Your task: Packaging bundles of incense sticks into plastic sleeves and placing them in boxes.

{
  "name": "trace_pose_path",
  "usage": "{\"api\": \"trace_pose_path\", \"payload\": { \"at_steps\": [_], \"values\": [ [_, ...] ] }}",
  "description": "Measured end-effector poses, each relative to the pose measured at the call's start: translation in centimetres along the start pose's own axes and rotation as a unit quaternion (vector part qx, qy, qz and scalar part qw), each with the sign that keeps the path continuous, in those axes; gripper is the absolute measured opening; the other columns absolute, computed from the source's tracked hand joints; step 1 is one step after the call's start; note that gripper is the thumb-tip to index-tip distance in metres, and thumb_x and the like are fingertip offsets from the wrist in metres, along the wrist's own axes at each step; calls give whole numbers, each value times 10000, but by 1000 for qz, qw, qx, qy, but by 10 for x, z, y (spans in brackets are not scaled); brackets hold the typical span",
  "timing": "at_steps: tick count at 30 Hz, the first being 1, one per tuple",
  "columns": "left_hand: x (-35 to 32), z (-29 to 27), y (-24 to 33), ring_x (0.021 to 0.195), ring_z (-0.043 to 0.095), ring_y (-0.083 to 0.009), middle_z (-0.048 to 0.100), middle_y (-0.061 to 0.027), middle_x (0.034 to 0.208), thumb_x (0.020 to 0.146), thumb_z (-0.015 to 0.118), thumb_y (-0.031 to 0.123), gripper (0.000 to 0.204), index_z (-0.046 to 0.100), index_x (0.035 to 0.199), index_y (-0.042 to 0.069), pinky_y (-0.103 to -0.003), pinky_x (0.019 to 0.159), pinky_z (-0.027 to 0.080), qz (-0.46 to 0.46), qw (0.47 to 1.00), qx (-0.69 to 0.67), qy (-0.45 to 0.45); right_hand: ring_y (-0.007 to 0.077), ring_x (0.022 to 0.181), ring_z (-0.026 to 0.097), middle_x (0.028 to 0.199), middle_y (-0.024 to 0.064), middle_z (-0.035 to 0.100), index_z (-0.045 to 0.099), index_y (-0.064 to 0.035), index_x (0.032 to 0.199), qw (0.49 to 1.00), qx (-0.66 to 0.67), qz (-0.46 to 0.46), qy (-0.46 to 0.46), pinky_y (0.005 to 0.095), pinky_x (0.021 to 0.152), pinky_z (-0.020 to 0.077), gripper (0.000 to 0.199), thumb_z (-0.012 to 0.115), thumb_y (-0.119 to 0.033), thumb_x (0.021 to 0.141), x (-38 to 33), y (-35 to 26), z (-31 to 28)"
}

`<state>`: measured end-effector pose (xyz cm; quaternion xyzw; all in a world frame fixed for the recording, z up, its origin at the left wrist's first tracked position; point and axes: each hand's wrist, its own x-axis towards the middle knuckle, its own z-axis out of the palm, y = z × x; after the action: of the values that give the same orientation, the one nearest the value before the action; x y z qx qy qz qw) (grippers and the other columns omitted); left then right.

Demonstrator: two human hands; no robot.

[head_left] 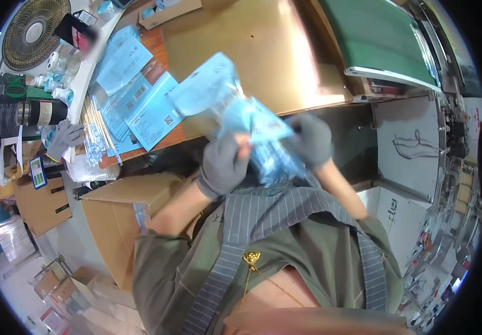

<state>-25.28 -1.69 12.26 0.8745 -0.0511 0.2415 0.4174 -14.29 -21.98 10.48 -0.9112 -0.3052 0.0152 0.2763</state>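
In front of my apron, I hold a light-blue printed plastic pouch between both hands. My left hand, in a grey glove with bare fingertips, is closed on its left side. My right hand, in a similar glove, is closed at the pouch's right edge and smeared by motion. Below the pouch hangs a clear plastic bag with blue contents; whether the two are joined I cannot tell. Just beyond my left hand, another blue pouch with a clear part extends over the table edge.
Flat blue pouches are piled at the table's left, beside a bundle of thin sticks. A shiny brass-coloured sheet covers the tabletop. An open cardboard box stands lower left. A fan and a black jar are farther left.
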Motion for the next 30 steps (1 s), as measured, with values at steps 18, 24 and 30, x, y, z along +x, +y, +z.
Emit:
{"api": "trace_pose_path", "payload": {
  "at_steps": [18, 24, 30],
  "values": [
    [212, -121, -19, 554, 621, -144, 608, -84, 613, 741, 582, 212, 221, 612, 697, -3, -273, 460, 474, -317, 888, 96, -319, 256, 700, 631, 738, 170, 643, 651, -27, 824, 988, -6, -154, -6, 339, 652, 501, 131, 598, -118, 745, 198, -61, -121],
    [217, -133, -6, 499, 579, -109, 604, -53, 583, 736, 575, 177, 207, 634, 701, -18, -232, 460, 444, -160, 954, 151, -204, 182, 666, 628, 704, 104, 641, 663, -19, 837, 895, 213, -390, 40, 293, 637, 507, 126, 600, -116, 787, 188, -56, -140],
    [191, -130, -18, 547, 602, -126, 616, -60, 567, 739, 621, 247, 266, 667, 674, -7, -261, 551, 485, -168, 960, 83, -207, 129, 549, 600, 716, 58, 630, 656, -18, 961, 982, 44, 28, -179, 279, 561, 501, 217, 570, -176, 840, 206, -57, -133]
  ]
}}
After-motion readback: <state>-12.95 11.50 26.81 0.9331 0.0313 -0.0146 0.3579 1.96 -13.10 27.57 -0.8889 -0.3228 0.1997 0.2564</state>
